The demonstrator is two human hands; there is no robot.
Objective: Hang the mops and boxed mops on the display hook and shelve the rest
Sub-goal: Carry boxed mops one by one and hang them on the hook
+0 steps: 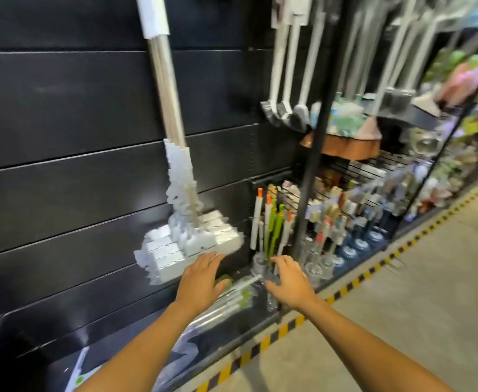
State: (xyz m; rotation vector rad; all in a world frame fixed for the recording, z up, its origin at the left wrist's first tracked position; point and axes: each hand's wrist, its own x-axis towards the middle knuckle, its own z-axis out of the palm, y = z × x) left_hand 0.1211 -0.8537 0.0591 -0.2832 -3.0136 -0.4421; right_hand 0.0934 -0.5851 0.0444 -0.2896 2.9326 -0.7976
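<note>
Several white flat mops [189,244] hang together against the black slat wall, their wrapped handles running up and left to the frame's top. My left hand [202,275] hovers just below the mop heads, fingers spread and holding nothing. My right hand [287,280] is beside it, fingers apart, over a clear upright brush holder [271,290] on the bottom shelf. Below my hands lie plastic-wrapped mops with green and white parts [232,297], flat on the black base shelf [136,352]. The image is blurred.
Standing brushes with orange and green handles [271,222] fill the bay to the right. White long-handled brushes [285,80] hang above them behind a black upright post [314,154]. A yellow-black striped strip [288,325] edges the concrete floor on the right.
</note>
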